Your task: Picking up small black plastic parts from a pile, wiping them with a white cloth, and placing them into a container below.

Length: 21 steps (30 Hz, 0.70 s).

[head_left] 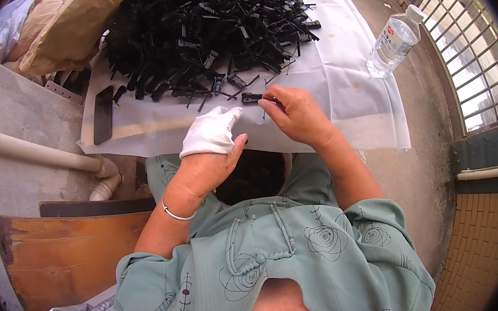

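A large heap of small black plastic parts [206,32] with thin sprue-like arms covers the far part of the table. At the heap's near edge, my right hand [296,111] pinches one black plastic part [250,98] between thumb and fingers. My left hand [213,132] wears a white glove [207,134] that leaves the thumb bare. It is just left of the right hand, above the table's near edge, with thumb and gloved fingers apart and nothing visible between them. Several loose black parts [236,83] lie between the heap and my hands.
White plastic sheeting [352,102] covers the table. A dark phone [103,115] lies at its left edge, and a clear water bottle [392,43] stands at the right. A brown paper sack [69,31] is at the far left. Below the table's near edge is a dark container [251,176] between my knees.
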Available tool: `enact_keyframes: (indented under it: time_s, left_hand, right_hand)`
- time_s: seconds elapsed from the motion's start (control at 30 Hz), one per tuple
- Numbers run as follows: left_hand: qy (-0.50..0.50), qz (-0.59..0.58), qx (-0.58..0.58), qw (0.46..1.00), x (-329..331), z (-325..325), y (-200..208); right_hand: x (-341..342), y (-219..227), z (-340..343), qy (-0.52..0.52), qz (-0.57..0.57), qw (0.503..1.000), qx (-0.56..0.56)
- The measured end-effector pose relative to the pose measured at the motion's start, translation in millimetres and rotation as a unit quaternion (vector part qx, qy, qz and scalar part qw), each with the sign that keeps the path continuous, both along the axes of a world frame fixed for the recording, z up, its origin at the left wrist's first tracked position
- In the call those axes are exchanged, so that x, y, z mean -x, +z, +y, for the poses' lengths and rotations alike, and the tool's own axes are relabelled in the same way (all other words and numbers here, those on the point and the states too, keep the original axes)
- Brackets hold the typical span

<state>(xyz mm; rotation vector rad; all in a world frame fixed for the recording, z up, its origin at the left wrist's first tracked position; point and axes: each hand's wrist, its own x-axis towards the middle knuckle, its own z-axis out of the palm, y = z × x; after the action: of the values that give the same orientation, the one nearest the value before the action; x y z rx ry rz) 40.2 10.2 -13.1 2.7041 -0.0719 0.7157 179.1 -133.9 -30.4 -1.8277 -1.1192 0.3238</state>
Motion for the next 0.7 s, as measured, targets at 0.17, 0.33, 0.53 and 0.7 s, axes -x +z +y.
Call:
enact_keyframes:
  time_s: [0.17,0.33,0.53,0.7]
  left_hand:
    - [0.053,0.058,0.281,0.956,-15.9,-1.7,-15.9]
    - [0.087,0.085,0.369,0.922,-26.5,-5.6,-17.4]
    - [0.086,0.197,0.479,0.851,-26.9,1.4,-8.9]
    - [-0.020,0.103,0.589,0.802,-18.4,2.0,-2.6]
  right_hand:
    - [-36.6,-16.7,12.7,-0.021,-0.311,0.932,0.185]
    - [-5.4,-4.5,0.8,0.038,-0.381,0.921,0.078]
    - [14.4,7.3,2.4,0.100,-0.362,0.927,0.010]
    - [31.9,8.7,7.6,0.005,-0.020,0.987,-0.161]
